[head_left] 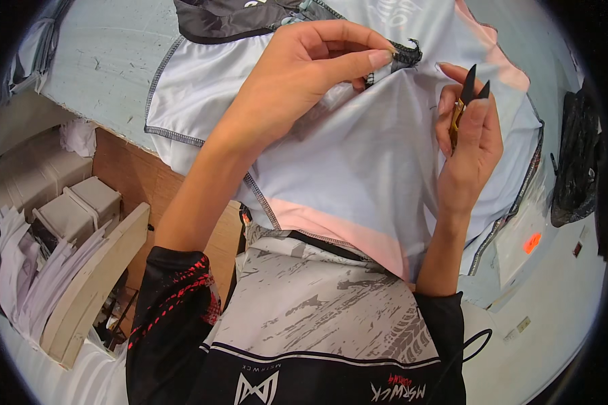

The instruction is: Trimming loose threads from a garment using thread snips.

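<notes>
A pale jersey (358, 162), white and light blue with pink patches and dark overlocked seams, lies spread over the table and down toward my lap. My left hand (311, 64) pinches a dark seam end (405, 55) of it, lifting the cloth slightly, thumb against forefinger. Just to the right, my right hand (469, 128) is closed around small thread snips (463, 111) with dark blades and a brass-coloured body. The blades point up and stand a little apart, clear of the seam. A dark collar band with a zipper (250, 20) lies beyond my left hand.
Below the table (108, 61) at left stand grey bins (81, 206) and a holder with white sheets or cloth pieces (37, 270). A black plastic bag (574, 162) lies at the right edge, near a clear packet with an orange sticker (532, 243).
</notes>
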Demonstrator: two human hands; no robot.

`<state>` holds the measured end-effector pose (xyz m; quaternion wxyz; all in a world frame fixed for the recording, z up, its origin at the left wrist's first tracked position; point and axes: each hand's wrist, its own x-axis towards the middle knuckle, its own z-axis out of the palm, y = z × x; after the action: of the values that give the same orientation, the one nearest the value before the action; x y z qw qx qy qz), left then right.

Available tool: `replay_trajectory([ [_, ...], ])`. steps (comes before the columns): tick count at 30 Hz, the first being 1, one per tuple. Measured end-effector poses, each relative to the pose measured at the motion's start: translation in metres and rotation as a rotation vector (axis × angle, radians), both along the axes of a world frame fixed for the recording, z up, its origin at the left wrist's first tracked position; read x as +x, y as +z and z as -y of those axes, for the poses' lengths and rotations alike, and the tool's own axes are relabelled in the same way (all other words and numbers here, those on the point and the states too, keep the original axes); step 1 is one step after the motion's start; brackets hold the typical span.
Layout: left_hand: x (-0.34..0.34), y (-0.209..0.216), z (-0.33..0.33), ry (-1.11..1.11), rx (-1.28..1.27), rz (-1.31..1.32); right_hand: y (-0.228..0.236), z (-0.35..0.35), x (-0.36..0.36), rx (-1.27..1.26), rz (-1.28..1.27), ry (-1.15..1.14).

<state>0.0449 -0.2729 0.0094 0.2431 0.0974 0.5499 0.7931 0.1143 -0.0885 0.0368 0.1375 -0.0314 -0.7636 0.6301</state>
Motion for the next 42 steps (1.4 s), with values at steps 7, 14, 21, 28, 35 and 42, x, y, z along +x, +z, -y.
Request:
replay_trajectory([
  [7, 0.002, 0.003, -0.002, -0.007, -0.014, -0.057, 0.003, -0.008, -0.001, 0.237, -0.015, -0.006],
  [14, -0.002, 0.004, -0.008, 0.020, 0.045, 0.053, 0.030, -0.005, -0.016, 0.180, 0.056, 0.050],
  [21, -0.020, -0.028, -0.015, 0.014, 0.351, -0.881, 0.025, 0.002, -0.029, 0.178, 0.192, 0.147],
  [28, -0.020, -0.030, -0.015, 0.065, 0.261, -1.012, 0.023, -0.008, -0.031, 0.021, 0.159, -0.022],
  [35, -0.022, -0.033, -0.016, 0.070, 0.321, -1.005, 0.027, -0.017, -0.028, 0.009, 0.146, -0.032],
  [42, -0.022, -0.031, -0.019, 0.068, 0.354, -1.002, 0.029, -0.004, -0.023, 0.056, 0.225, 0.074],
])
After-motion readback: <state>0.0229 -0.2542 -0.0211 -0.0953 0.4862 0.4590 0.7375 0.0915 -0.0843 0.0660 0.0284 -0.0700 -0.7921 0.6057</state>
